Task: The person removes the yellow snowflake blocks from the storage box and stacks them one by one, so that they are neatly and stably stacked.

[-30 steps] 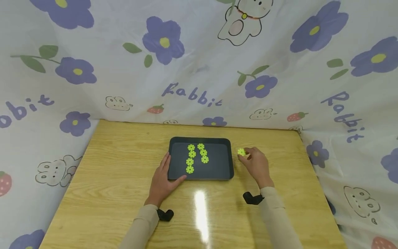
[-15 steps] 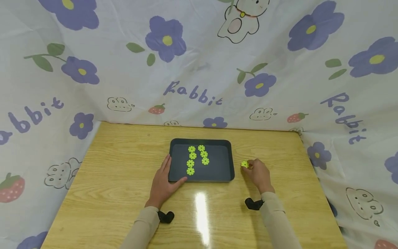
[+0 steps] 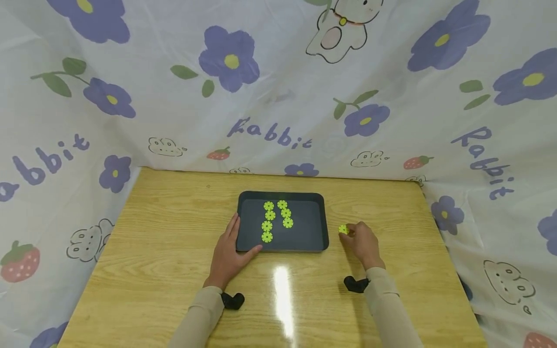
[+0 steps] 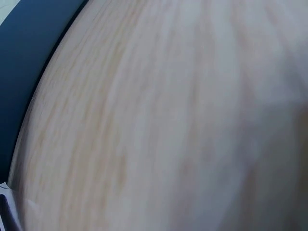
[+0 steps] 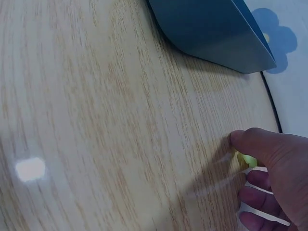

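A dark grey tray (image 3: 304, 237) lies on the wooden table with several yellow-green notched plastic discs in it. They form two rows: a longer row with a disc (image 3: 267, 226) on the left, and a shorter one with a disc (image 3: 285, 212) beside it. At the tray's left front corner rests my left hand (image 3: 226, 256), fingers straight along the left wall and thumb at the front rim. To the right of the tray, my right hand (image 3: 364, 245) pinches another notched disc (image 3: 343, 229) between thumb and fingers, low over the table. In the right wrist view, this disc (image 5: 250, 160) is mostly hidden.
The wooden table (image 3: 165, 217) meets a white flower-printed cloth (image 3: 278, 96) at its back and sides. Both wrists carry a black camera mount, one of them the right mount (image 3: 356, 284). Light glares on the tabletop in front of the tray.
My right hand has come down and nearer with the pinched disc, to the right of the tray, and has held almost still over the last half second. The left hand and tray stay put.
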A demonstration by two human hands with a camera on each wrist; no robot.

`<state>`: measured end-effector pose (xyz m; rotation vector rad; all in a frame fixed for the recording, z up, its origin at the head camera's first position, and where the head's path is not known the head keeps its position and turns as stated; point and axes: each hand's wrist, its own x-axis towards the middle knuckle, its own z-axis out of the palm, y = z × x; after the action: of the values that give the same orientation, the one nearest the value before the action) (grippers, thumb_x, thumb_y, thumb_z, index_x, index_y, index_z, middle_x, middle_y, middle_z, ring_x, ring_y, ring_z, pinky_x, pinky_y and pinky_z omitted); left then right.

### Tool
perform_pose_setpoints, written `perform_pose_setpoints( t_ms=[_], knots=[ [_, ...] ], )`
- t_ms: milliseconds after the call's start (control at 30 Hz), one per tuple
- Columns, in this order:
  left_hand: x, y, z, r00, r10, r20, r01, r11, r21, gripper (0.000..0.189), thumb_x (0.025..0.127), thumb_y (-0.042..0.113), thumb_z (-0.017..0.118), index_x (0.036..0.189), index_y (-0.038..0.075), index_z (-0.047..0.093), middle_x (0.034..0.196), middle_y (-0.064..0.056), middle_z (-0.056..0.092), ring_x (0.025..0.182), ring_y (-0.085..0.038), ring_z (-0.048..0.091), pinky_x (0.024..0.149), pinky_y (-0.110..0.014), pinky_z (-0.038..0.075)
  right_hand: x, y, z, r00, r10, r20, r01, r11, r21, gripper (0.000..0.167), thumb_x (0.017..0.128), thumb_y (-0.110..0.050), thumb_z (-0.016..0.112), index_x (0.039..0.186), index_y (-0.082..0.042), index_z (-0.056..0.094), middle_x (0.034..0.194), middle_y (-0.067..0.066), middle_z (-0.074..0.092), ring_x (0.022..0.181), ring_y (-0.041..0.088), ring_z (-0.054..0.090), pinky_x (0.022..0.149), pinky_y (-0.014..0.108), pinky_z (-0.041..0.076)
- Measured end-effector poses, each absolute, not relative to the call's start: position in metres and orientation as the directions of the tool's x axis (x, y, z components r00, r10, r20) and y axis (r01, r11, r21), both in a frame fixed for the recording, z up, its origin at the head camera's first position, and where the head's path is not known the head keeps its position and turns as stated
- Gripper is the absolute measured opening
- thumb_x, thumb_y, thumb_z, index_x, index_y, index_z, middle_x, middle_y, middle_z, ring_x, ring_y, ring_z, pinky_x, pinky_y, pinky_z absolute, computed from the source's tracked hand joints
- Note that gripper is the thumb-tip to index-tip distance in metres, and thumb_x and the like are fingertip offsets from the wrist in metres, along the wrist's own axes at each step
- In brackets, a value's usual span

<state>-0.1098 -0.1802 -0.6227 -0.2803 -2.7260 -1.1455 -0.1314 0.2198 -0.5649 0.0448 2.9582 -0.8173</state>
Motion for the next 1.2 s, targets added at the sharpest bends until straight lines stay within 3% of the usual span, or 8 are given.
perform_pose_setpoints(
  t_ms=[367, 533, 733, 933, 1200],
  knots=[
    [-0.11, -0.182, -0.625, -0.965, 0.102, 0.242, 0.244, 0.686, 0.685, 0.109, 0.086, 0.062, 0.077, 0.165, 0.007, 0.026, 0.173, 0.002, 0.017, 0.15, -0.036, 0.035, 0.115, -0.062, 0.037, -0.132, 0.214, -0.56, -0.999, 0.007, -0.046, 0.03, 0.857, -0.515, 0.05, 0.096, -0.02, 0.076, 0.136, 0.008, 0.063, 0.105, 0.023, 0.062, 0.085, 0.031, 0.066, 0.069, 0.048, 0.059],
    [-0.109, -0.182, -0.625, -0.961, 0.101, 0.259, 0.257, 0.683, 0.684, 0.108, 0.086, 0.06, 0.078, 0.165, 0.007, 0.026, 0.172, 0.001, 0.018, 0.149, -0.037, 0.036, 0.114, -0.062, 0.037, -0.143, 0.198, -0.54, -0.998, 0.016, 0.061, -0.019, 0.841, -0.541, 0.05, 0.1, -0.024, 0.072, 0.139, 0.006, 0.06, 0.116, 0.027, 0.061, 0.084, 0.031, 0.068, 0.065, 0.045, 0.059],
    [-0.11, -0.18, -0.624, -0.957, 0.102, 0.271, 0.267, 0.673, 0.689, 0.109, 0.085, 0.059, 0.079, 0.164, 0.006, 0.027, 0.172, -0.002, 0.021, 0.149, -0.038, 0.036, 0.114, -0.063, 0.037, -0.161, 0.166, -0.515, -0.983, -0.03, 0.181, -0.127, 0.824, -0.552, 0.046, 0.099, -0.025, 0.073, 0.134, 0.004, 0.065, 0.115, 0.024, 0.063, 0.079, 0.028, 0.068, 0.064, 0.046, 0.059],
    [-0.11, -0.181, -0.624, -0.955, 0.095, 0.28, 0.268, 0.677, 0.686, 0.108, 0.085, 0.061, 0.078, 0.163, 0.004, 0.029, 0.172, -0.001, 0.021, 0.148, -0.038, 0.038, 0.113, -0.063, 0.039, -0.175, 0.126, -0.51, -0.982, -0.106, 0.157, -0.177, 0.813, -0.555, 0.041, 0.097, -0.024, 0.076, 0.13, 0.0, 0.069, 0.107, 0.019, 0.067, 0.079, 0.025, 0.066, 0.068, 0.044, 0.059],
    [-0.106, -0.181, -0.624, -0.959, 0.096, 0.266, 0.259, 0.677, 0.689, 0.108, 0.085, 0.061, 0.078, 0.164, 0.006, 0.029, 0.172, 0.004, 0.02, 0.146, -0.037, 0.041, 0.113, -0.061, 0.04, -0.172, 0.089, -0.54, -0.987, -0.154, 0.043, -0.151, 0.816, -0.559, 0.035, 0.09, -0.018, 0.083, 0.118, 0.0, 0.075, 0.101, 0.012, 0.071, 0.088, 0.026, 0.069, 0.075, 0.044, 0.061]
  ],
)
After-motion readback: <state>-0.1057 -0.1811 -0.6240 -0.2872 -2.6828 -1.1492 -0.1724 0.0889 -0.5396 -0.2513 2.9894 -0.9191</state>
